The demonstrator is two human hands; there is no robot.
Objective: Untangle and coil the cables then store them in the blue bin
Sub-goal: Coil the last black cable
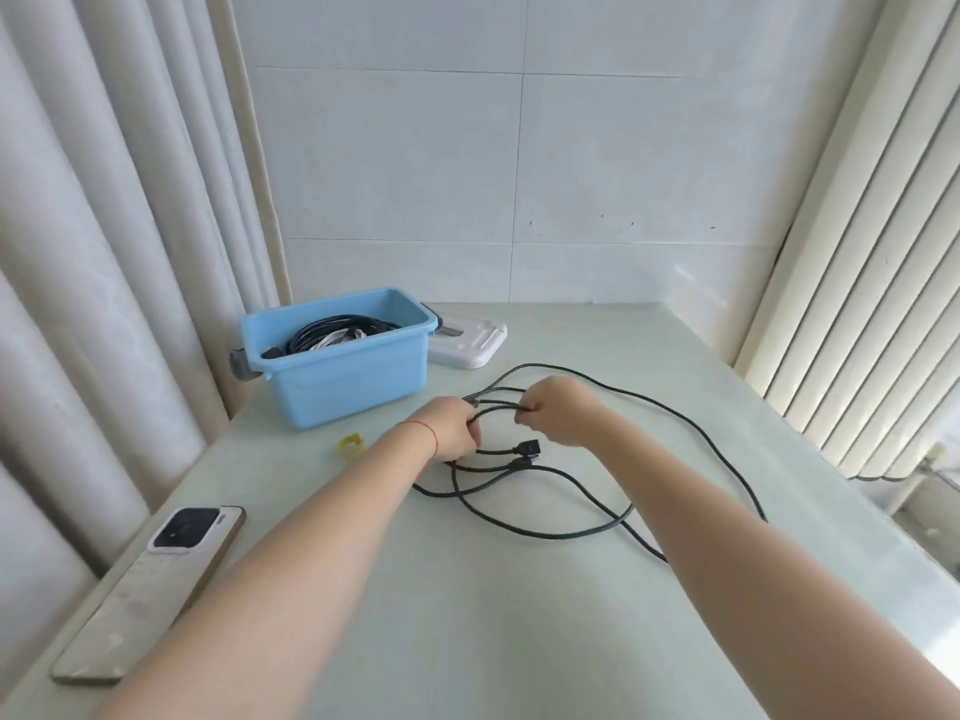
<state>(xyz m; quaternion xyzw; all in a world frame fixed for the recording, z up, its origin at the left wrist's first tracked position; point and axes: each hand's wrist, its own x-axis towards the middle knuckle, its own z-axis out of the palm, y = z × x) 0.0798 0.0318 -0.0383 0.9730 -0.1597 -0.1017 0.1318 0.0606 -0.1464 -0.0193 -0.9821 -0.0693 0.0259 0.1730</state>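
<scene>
From the head camera, both bare forearms reach forward over a pale table [467, 615]. The left hand [451, 427] has its fingers curled round a bunch of black cable [545, 532] strands, and a thin red string [423, 426] circles that wrist. The right hand [558, 415], just beside it at 3 o'clock, pinches the same strands between curled fingers and thumb, so the short stretch of cable between the two hands runs nearly level above the table.

Below the hands, at 6 o'clock, the rest of the cable lies in loose crossing loops on the tabletop, and two black plugs [524, 454] sit close together just under the right hand. One long strand arcs out from the hands toward 1 o'clock, then sweeps round to the right and passes behind the right forearm.

The blue bin [337, 376] stands at 10 o'clock from the hands, near the table's far left corner. Inside it lie a coiled black cable [322, 327] and a white one [340, 337] (only their upper turns show above the rim). A white lid [470, 345] lies flat just beside the bin on its right.

A small yellow object [349, 443], perhaps a cable tie, lies on the table between the bin and the left forearm. A phone [150, 589] lies face down at 8 o'clock, along the table's left edge.
</scene>
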